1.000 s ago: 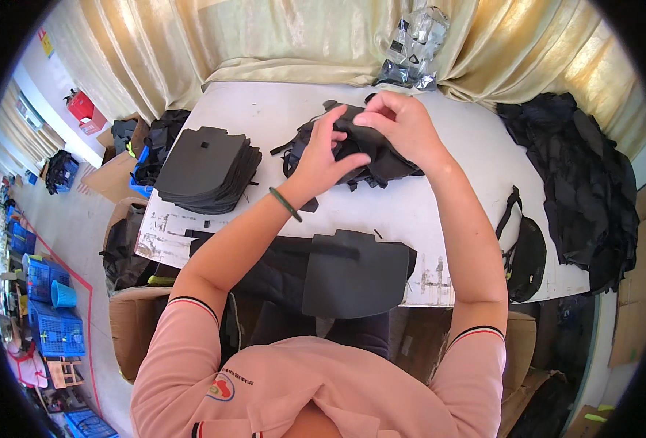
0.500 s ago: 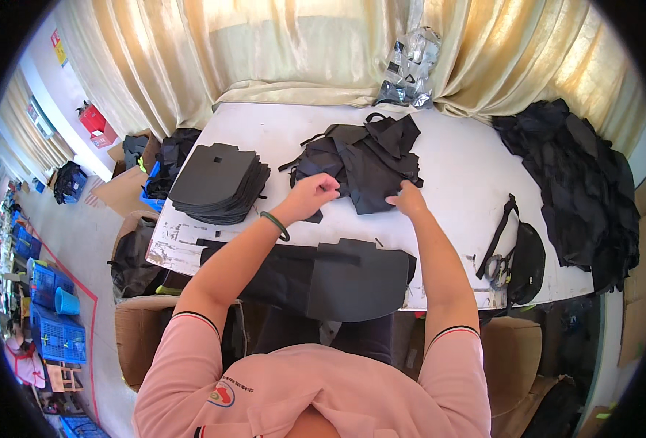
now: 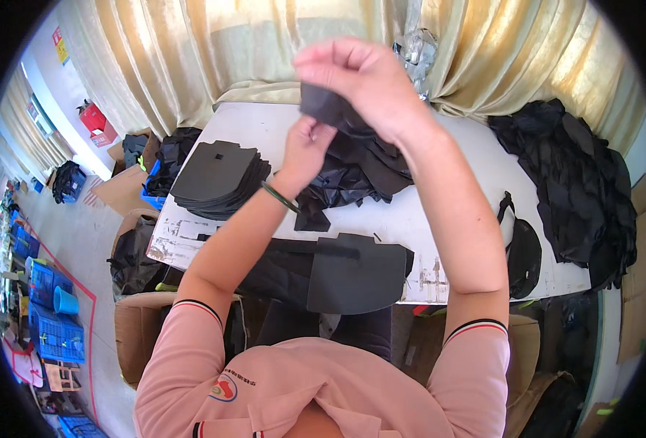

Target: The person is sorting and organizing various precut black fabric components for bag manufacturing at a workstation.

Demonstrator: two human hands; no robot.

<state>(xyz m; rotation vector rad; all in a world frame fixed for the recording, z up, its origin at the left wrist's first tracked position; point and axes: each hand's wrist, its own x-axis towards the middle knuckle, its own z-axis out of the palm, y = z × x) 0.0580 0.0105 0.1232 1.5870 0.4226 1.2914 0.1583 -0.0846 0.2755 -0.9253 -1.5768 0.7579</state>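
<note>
My right hand [image 3: 363,80] is raised above the far part of the table, its fingers closed on the upper edge of a black fabric piece [image 3: 320,104]. Lower down and to the left, my left hand [image 3: 307,150] pinches the same piece. Beneath both hands lies a crumpled heap of black fabric [image 3: 370,171], partly hidden by my right forearm. To the left stands a stack of dark grey shaped panels [image 3: 215,175]. One similar panel [image 3: 359,276] rests at the front edge, on top of a black fabric strip [image 3: 283,270].
A small black pouch [image 3: 525,255] lies at the table's right. Beyond it a large pile of black pieces [image 3: 578,182] hangs over the edge. A silvery plastic bag [image 3: 419,55] stands by the curtain [image 3: 264,44]. Cardboard boxes [image 3: 136,343] stand below the table [image 3: 440,255].
My right hand has risen up and leftward, lifting a fabric piece from the heap. My left hand has moved slightly up and now grips that piece too.
</note>
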